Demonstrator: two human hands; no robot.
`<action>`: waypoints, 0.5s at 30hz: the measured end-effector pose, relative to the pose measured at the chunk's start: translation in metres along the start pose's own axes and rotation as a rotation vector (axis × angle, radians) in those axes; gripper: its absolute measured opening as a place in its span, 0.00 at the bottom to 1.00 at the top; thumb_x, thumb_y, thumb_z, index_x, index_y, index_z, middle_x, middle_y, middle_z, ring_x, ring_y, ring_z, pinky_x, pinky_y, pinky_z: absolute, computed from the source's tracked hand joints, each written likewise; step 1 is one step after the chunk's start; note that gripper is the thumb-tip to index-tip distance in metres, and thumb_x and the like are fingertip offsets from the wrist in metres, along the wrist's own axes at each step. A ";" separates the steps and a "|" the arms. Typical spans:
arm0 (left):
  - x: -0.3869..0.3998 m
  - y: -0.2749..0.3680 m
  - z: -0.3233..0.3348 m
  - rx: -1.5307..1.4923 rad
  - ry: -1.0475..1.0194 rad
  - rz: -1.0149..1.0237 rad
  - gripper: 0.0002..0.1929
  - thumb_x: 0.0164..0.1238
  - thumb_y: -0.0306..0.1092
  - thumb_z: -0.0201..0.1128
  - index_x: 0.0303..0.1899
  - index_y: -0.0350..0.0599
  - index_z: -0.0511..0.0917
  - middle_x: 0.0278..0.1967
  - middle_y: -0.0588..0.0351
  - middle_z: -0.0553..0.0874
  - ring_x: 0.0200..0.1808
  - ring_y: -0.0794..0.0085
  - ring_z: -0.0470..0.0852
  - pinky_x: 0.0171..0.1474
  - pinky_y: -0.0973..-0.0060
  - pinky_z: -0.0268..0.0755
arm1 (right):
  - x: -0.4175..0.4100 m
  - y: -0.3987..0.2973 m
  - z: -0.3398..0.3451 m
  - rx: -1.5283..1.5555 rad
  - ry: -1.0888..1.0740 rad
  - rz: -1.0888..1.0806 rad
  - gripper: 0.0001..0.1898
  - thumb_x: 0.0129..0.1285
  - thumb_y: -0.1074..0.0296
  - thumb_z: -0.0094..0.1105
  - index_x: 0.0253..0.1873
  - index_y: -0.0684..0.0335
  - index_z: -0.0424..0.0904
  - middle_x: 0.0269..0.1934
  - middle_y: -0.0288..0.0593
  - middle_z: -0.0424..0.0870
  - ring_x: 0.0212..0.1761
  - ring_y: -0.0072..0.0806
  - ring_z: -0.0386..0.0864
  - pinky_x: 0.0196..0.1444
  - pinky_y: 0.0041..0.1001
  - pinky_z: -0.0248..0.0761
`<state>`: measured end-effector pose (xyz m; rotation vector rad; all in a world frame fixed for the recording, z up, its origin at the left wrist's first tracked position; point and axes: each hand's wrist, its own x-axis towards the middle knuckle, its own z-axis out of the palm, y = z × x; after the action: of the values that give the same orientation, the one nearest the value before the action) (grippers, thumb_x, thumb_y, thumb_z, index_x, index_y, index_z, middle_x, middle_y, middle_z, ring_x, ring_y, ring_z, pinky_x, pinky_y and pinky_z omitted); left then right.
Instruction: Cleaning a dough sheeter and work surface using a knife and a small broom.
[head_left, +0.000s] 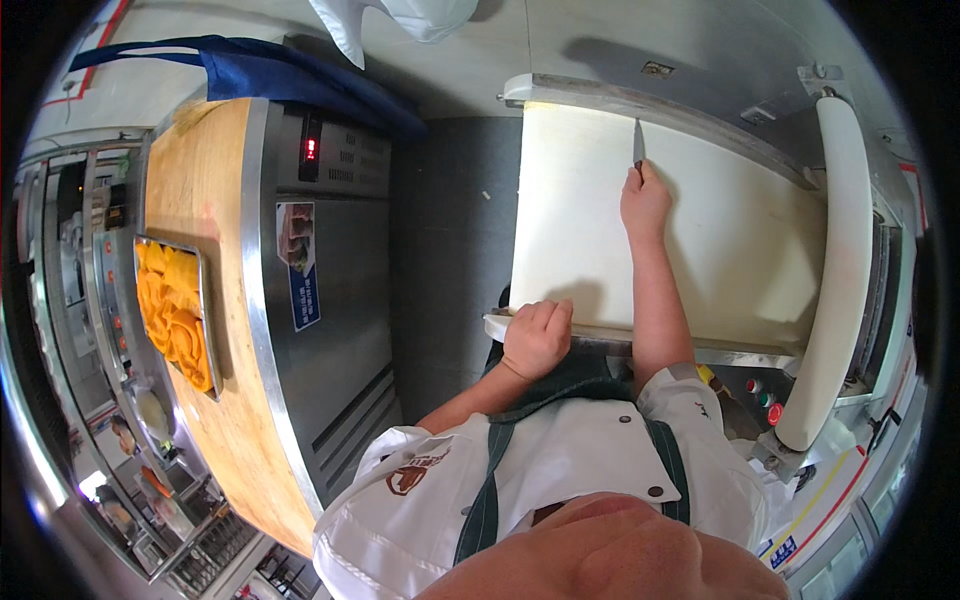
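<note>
My right hand (646, 201) is closed around the dark handle of a knife (638, 142). The blade points away from me, over the far part of a pale conveyor belt (585, 202), close to its far metal rail. My left hand (538, 339) rests at the belt's near left corner, by the rounded white end of the near rail. Its fingers are curled, and whether it grips anything there cannot be told. A white roller (840, 262) spans the belt's right end.
At the left, a metal tray (214, 352) of orange sliced food (176, 300) stands on a wooden worktop (225, 420) above a steel cabinet (341, 292). A blue cloth (300, 86) hangs at its far end. Control buttons (774, 413) sit below the near rail at right.
</note>
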<state>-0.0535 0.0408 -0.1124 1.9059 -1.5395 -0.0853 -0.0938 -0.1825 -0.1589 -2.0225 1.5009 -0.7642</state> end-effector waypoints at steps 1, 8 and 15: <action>0.000 0.000 0.000 0.012 -0.016 -0.006 0.10 0.47 0.24 0.59 0.35 0.39 0.73 0.21 0.56 0.72 0.21 0.66 0.73 0.24 0.72 0.65 | 0.000 0.000 0.000 -0.013 -0.033 0.017 0.11 0.58 0.67 0.46 0.42 0.66 0.73 0.31 0.56 0.77 0.34 0.51 0.75 0.36 0.40 0.68; 0.002 0.001 -0.003 0.002 -0.010 -0.001 0.09 0.47 0.23 0.59 0.34 0.38 0.74 0.20 0.55 0.73 0.20 0.66 0.73 0.23 0.72 0.64 | 0.000 0.002 0.002 -0.012 0.010 0.015 0.09 0.58 0.67 0.46 0.37 0.67 0.72 0.30 0.56 0.77 0.33 0.52 0.74 0.35 0.41 0.68; 0.000 0.002 -0.001 0.026 -0.035 0.002 0.11 0.45 0.24 0.58 0.35 0.39 0.73 0.22 0.56 0.72 0.23 0.67 0.73 0.27 0.72 0.66 | -0.001 -0.004 0.000 -0.032 -0.035 0.002 0.10 0.58 0.67 0.46 0.39 0.67 0.72 0.29 0.57 0.77 0.33 0.53 0.74 0.35 0.42 0.68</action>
<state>-0.0546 0.0414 -0.1112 1.9327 -1.5726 -0.0996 -0.0914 -0.1808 -0.1564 -2.0469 1.5046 -0.7039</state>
